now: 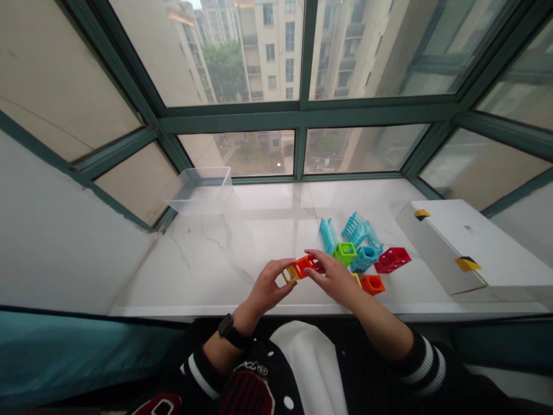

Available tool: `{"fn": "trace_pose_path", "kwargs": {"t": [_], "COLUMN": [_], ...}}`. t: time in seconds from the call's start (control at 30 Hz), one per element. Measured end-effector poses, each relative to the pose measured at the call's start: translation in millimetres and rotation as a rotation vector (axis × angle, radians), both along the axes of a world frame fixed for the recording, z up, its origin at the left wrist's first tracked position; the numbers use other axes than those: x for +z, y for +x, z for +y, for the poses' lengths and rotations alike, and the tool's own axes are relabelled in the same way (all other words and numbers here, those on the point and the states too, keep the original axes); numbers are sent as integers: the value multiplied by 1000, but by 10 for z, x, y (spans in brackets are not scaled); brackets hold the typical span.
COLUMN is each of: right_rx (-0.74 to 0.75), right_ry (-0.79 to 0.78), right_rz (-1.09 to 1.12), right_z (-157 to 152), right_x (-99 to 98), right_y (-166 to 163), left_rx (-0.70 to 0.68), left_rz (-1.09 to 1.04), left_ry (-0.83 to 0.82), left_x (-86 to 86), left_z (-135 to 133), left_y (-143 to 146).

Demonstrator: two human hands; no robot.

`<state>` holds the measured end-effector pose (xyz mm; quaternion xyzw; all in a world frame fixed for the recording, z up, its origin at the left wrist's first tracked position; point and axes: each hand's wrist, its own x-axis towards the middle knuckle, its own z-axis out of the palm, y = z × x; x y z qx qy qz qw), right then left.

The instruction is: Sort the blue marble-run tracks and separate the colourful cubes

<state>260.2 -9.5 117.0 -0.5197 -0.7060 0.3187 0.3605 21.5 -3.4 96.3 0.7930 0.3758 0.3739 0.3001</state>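
Note:
My left hand (268,285) is closed on a yellow toy block (291,273) with open, see-through sides. Right against it sits a red-orange block (305,266), gripped by my right hand (335,278); whether the two are joined I cannot tell. Just beyond my right hand lie a green block (344,253), a blue block (363,259) and a red block (392,260). An orange block (372,284) rests near the sill's front edge, beside a yellow block (356,279) partly hidden by my right wrist.
Clear blue track-like pieces (329,235), some curved (356,228), lie behind the blocks. A transparent plastic bin (199,193) stands at the back left. On the right is a white box (484,245) with yellow-black tape. Windows (298,118) enclose the marble sill (207,248).

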Motion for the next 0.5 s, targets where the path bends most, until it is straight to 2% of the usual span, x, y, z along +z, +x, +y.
{"fn": "trace_pose_path", "kwargs": {"t": [0.2,0.3,0.4,0.5], "right_rx": [15,3,-4,-13], "right_ry": [7,60,111,169], "right_rz": [-70,-86,-76,-49], "right_z": [-20,-33,-58,-99], "right_x": [58,104,168,240], "right_y": [25,56,96,123], "left_rx": [21,113,196,239], "left_rz": [-16,-42,-51,28], "left_ry": [-26,-122,-197,-212], "left_x": [-80,-157,-279,-451], "left_z": [7,50,135,238], "left_y": [21,10,-28,-73]}}
